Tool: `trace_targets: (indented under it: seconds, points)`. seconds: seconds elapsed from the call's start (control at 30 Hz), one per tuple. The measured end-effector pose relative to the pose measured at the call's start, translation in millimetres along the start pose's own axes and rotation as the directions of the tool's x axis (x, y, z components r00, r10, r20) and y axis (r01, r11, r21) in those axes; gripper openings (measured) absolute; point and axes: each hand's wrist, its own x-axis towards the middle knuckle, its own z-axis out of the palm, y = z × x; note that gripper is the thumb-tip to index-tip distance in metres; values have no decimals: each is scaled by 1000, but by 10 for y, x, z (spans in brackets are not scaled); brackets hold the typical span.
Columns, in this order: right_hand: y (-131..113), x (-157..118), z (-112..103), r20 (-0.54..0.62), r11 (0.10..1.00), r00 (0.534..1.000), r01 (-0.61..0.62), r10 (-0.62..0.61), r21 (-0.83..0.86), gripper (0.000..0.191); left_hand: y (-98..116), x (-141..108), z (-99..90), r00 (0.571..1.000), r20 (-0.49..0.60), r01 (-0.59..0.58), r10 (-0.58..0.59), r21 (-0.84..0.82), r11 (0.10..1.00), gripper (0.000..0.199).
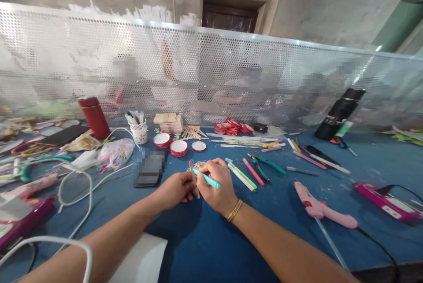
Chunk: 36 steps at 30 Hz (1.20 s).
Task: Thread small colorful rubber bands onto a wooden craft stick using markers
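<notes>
My left hand (pixel 176 189) pinches a flat wooden craft stick (pixel 197 192) above the blue table. In my right hand (pixel 218 186), which wears a gold bracelet at the wrist, is a turquoise marker (pixel 209 179), its tip side toward the upper end of the stick. Something small and red shows at that end. Behind my fingers lies a pile of thin colourful bands (pixel 208 178), partly covered by the right hand. White, green and red markers lie just right of that hand.
Round red tins (pixel 179 148) and a paper cup of pens (pixel 139 133) stand behind. A phone (pixel 151 168) lies left, near white cables. Pliers (pixel 259 167), a pink glue gun (pixel 319 208) and a black bottle (pixel 340 114) are on the right. A perforated metal screen (pixel 185 76) crosses the back.
</notes>
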Motion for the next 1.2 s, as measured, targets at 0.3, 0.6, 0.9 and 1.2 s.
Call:
trace_targets:
  seconds: [0.3,0.6,0.9,1.2]
  points:
    - [-1,2,-26,-31,1000,999,-21,22,15,9,-13,-4,-1,1000,6,-4,4,-3,1000,16]
    - [-23,-1,5,-12,999,1000,4,-4,34,8,-9,-10,-3,1000,-2,-3,3,21,1000,16]
    - [18,-6,-4,-20,999,999,-37,36,-23,9,13,-10,3,1000,-3,-1,1,5,1000,15]
    - [-34,-6,0,-16,999,1000,17,-17,40,9,-16,0,-2,1000,1,1,-1,7,1000,13]
